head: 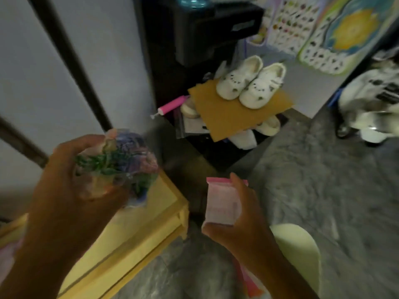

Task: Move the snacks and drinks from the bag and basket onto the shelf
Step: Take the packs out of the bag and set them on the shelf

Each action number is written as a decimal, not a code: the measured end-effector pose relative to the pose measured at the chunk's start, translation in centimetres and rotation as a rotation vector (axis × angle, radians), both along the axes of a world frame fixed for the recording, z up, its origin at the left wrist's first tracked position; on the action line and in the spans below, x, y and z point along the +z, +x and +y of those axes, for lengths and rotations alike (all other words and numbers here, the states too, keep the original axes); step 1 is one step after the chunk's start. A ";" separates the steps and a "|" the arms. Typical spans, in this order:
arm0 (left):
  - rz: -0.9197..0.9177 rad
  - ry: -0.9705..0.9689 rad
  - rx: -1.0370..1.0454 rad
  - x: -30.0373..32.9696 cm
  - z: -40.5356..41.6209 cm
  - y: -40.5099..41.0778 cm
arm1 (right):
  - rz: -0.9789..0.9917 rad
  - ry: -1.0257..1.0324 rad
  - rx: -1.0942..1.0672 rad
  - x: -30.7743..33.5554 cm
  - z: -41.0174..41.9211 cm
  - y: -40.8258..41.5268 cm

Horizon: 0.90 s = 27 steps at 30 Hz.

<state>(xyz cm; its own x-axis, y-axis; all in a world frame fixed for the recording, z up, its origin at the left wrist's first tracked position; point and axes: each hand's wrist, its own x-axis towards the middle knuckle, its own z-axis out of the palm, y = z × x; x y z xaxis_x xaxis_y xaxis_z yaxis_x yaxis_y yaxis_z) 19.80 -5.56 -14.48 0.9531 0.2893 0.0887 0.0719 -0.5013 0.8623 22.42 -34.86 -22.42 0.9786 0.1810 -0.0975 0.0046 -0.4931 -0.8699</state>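
I have a snack in each hand, so I judge this to be the carry step: items already out of the bag or basket and on their way to the shelf. My left hand (71, 184) is clenched around a crinkly clear packet (121, 162) with green, purple and pink print, held up over the yellow wooden shelf (138, 225) at lower left. My right hand (239, 214) grips a small pink and white packet (222, 203) between thumb and fingers, out past the shelf's corner and above the grey rug (302, 180).

The next move, as I see it, calls for bringing both packets down onto a yellow board and opening the fingers there; the right one has to come across to the left first. Neither bag nor basket is in view.

Nothing on either packet can be read: the picture is blurred with motion, and no brand shows. Further out, white shoes (250, 83) sit on a brown card (233, 117), and a picture chart (289, 24) hangs on the wall, its print too smeared to read
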 end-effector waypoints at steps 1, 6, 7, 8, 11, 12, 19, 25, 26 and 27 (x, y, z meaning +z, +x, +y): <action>-0.010 -0.036 -0.053 -0.2 -2.9 0.6 | 0.006 -0.006 -0.047 -0.1 -2.6 -0.3; -0.087 0.007 -0.317 -3.5 -18.7 2.2 | 0.041 -0.049 -0.301 -2.0 -16.5 -3.0; -0.075 -0.008 -0.366 -4.9 -21.4 2.6 | 0.067 -0.034 -0.324 -2.7 -19.1 -3.6; -0.047 -0.022 -0.401 -6.6 -23.6 3.2 | 0.105 -0.025 -0.346 -3.6 -21.4 -4.3; 0.027 -0.028 -0.493 -11.8 -29.8 4.1 | 0.159 -0.034 -0.391 -7.1 -27.0 -5.9; 0.060 -0.025 -0.512 -13.5 -31.5 4.2 | 0.167 -0.044 -0.395 -8.3 -28.2 -6.1; 0.196 0.156 -0.630 -25.6 -38.1 4.8 | 0.376 -0.154 -0.332 -18.9 -30.2 -4.9; 0.199 0.289 -0.715 -31.1 -40.1 4.8 | 0.430 -0.331 -0.209 -23.0 -30.1 -3.4; 0.213 0.287 -0.733 -31.2 -40.2 4.8 | 0.440 -0.357 -0.187 -23.3 -30.1 -3.3; 0.242 0.277 -0.735 -31.2 -40.3 4.8 | 0.423 -0.376 -0.163 -23.5 -30.1 -3.1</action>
<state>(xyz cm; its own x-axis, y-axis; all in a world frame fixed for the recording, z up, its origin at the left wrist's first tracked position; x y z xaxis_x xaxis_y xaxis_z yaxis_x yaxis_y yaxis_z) 24.59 -45.82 -45.69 0.8926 -0.4189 -0.1668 -0.1900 -0.6848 0.7035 19.31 -65.00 -45.94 0.8529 -0.0909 -0.5141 -0.4066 -0.7333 -0.5449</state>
